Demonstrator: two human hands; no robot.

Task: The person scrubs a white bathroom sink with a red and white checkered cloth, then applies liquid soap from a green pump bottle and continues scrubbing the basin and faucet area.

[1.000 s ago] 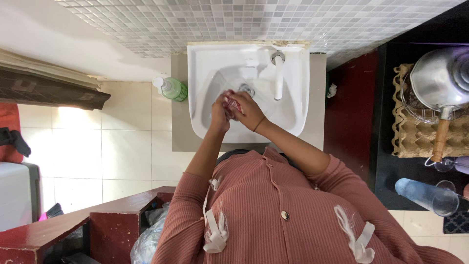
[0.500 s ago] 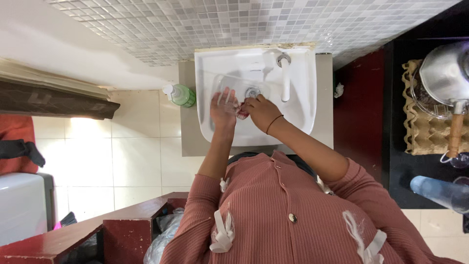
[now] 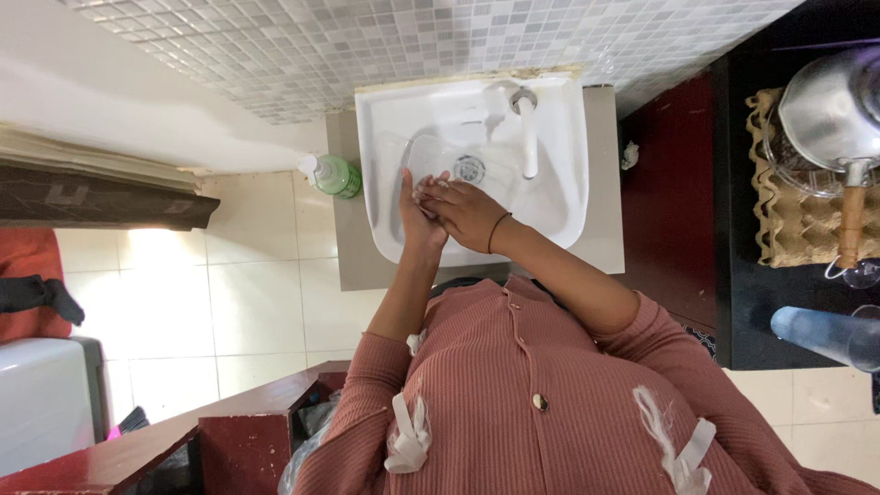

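Over a white ceramic washbasin (image 3: 559, 197), the right hand (image 3: 469, 213) lies flat across the left hand (image 3: 417, 213), fingers extended and holding nothing visible, just near the drain (image 3: 469, 169); a green soap bottle (image 3: 335, 176) stands left of them.

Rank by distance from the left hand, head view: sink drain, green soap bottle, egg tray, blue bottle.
From the left hand, in the head view:
1. Sink drain, just beyond the fingertips, inside the white sink.
2. Green soap bottle, on the ledge at the sink's left.
3. Egg tray, far right on the dark counter.
4. Blue bottle, far right, lying below the tray.
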